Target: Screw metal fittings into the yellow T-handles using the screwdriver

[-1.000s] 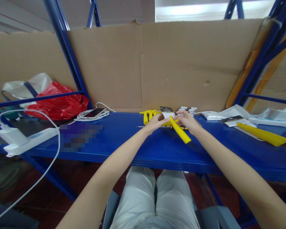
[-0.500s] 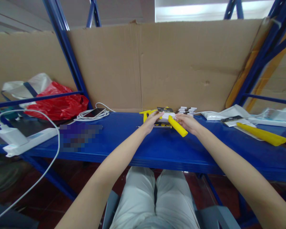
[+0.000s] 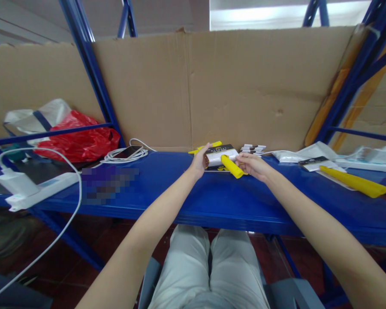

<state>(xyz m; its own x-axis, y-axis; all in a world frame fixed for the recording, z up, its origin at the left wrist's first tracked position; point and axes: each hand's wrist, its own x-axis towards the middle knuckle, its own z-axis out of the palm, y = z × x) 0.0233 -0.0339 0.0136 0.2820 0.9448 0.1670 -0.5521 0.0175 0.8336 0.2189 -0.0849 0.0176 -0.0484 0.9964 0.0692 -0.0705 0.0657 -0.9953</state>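
Between my two hands is a yellow-handled tool (image 3: 234, 168) whose head is wrapped in a black-and-white card sleeve (image 3: 221, 157). The handle points toward me and slightly right; the head's exact kind is hidden by the card. My left hand (image 3: 199, 162) is closed around the sleeve's left end. At the right edge of the card, the fingers of my right hand (image 3: 252, 166) are pinched together on it. Behind and beneath the sleeve, more yellow parts (image 3: 214, 144) show on the blue shelf (image 3: 167, 180), mostly covered.
Small white-and-black packets (image 3: 252, 148) are stacked behind my right hand. Farther right lie another yellow-handled tool (image 3: 354, 180) and a white plastic bag (image 3: 309, 152). To the left are a coiled white cable (image 3: 125, 155), a power strip (image 3: 48, 189) and a red bag (image 3: 83, 137). Cardboard (image 3: 244, 86) stands behind.
The card sleeve has turned, so more of its black-and-white face shows. Its handle end has swung left and away from me. My left hand has shifted slightly left, around the sleeve's end.
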